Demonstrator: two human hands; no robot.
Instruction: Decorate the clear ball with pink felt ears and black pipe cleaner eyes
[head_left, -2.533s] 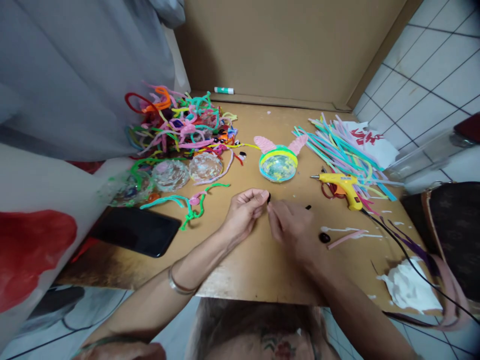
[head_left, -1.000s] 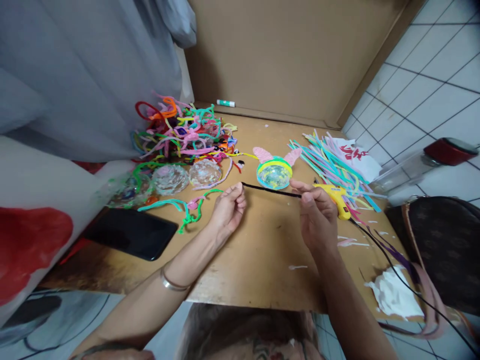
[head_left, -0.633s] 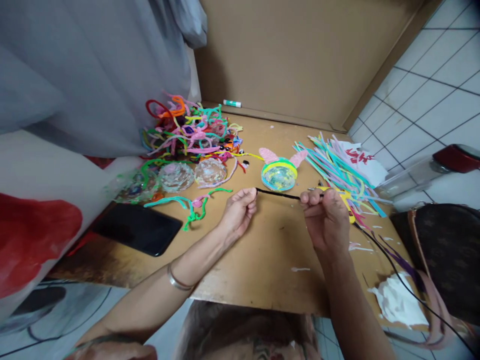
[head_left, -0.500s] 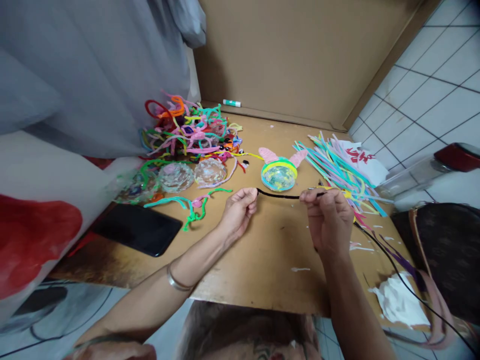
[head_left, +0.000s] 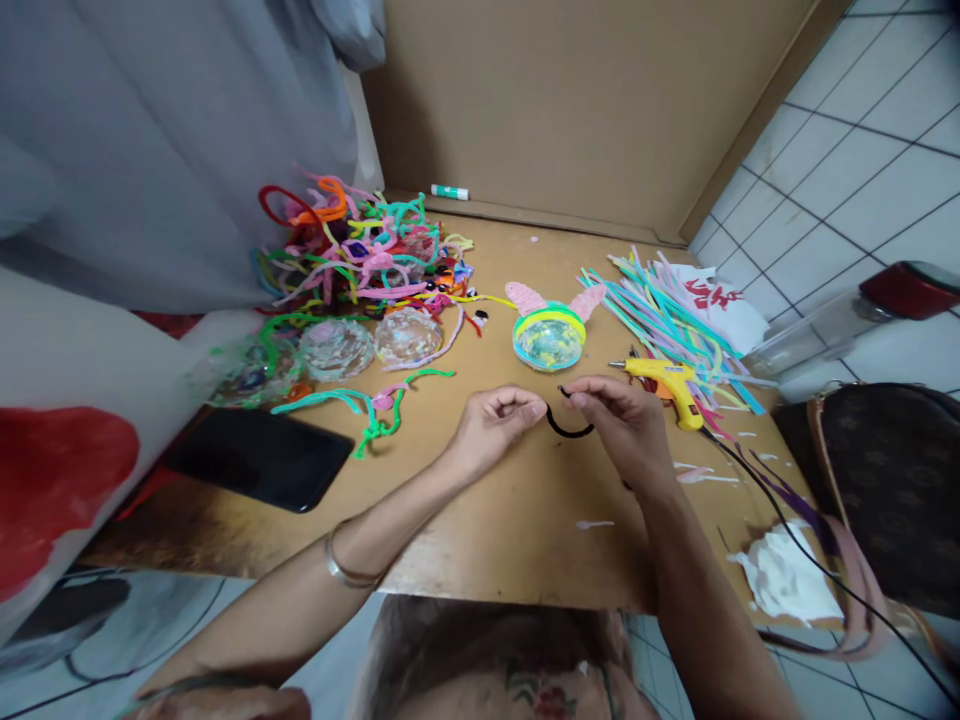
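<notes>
A black pipe cleaner (head_left: 570,433) hangs in a downward curve between my two hands above the table. Its left end is pinched in my left hand (head_left: 499,430). Fingers and thumb of my right hand (head_left: 621,425) grip it near the other end, and a short tip sticks out toward the left hand. Just beyond the hands sits a clear round bowl-like piece (head_left: 549,343) with green, yellow and blue bands and two pink ear shapes on top. To the right of my right hand lies a yellow glue gun (head_left: 667,385).
A tangled pile of colourful pipe cleaners (head_left: 360,250), clear round pieces (head_left: 409,338) and a black phone (head_left: 259,457) are at the left. Straight pipe cleaners (head_left: 675,320), white tissue (head_left: 787,575), a cable and a brown bag (head_left: 885,500) are at the right.
My hands have come closer together, bending the nearly straight black pipe cleaner into a curve. The glue gun, mostly covered before, is now in plain view. The whole scene has shifted slightly left.
</notes>
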